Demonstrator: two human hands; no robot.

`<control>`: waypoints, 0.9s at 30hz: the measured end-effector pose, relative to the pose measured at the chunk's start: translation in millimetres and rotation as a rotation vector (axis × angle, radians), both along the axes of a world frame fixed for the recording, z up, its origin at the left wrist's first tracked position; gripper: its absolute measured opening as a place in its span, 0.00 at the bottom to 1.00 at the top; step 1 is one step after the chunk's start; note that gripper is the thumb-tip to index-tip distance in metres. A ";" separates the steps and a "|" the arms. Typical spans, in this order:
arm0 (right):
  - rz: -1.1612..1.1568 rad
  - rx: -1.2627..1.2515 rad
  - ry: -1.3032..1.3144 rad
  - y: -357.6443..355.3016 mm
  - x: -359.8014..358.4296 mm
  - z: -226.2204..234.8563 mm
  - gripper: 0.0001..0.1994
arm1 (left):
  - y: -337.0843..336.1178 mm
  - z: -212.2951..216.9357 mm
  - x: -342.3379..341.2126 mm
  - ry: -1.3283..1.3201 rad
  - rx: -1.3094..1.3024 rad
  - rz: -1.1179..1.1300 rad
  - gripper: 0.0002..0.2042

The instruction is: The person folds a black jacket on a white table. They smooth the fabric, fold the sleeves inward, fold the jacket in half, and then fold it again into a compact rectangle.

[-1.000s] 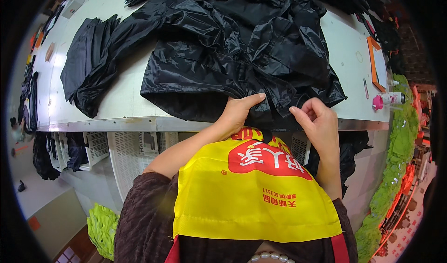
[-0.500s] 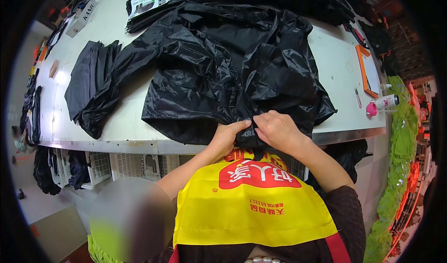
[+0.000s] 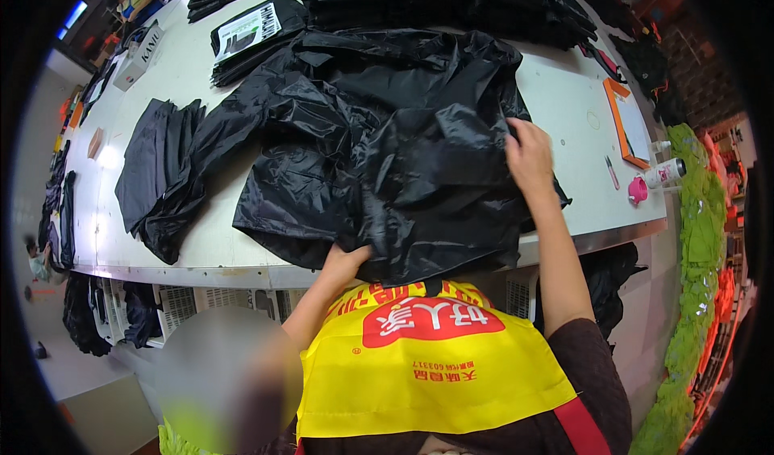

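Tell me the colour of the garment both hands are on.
Glossy black: the jacket spread on the white table, seen in the head view.
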State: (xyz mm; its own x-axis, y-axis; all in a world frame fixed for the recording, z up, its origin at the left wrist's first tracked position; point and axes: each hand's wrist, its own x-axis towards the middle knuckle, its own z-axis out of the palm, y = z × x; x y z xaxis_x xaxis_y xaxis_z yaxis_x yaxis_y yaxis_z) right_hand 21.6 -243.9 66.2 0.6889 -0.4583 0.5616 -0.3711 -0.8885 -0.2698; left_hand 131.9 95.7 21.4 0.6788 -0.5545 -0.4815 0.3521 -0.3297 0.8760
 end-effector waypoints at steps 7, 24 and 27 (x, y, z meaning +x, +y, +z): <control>-0.011 0.366 0.652 -22.6 -134.1 -70.1 0.27 | 61.0 -65.0 107.0 -0.551 0.481 -0.019 0.21; -0.069 0.797 0.148 44.7 12.4 -6.1 0.22 | 154.4 -27.3 233.0 -0.716 0.534 -0.069 0.14; -0.094 0.482 0.552 77.9 126.0 -30.4 0.31 | 161.4 -17.5 224.9 -0.617 0.285 0.120 0.14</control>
State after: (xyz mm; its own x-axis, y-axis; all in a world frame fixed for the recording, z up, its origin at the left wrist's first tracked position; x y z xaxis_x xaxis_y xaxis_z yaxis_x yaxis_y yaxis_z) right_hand 147.7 -166.0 35.8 0.7583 -0.6379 -0.1343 -0.6349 -0.6760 -0.3740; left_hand 356.8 257.0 3.9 0.9244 -0.3673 -0.1027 -0.1348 -0.5666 0.8129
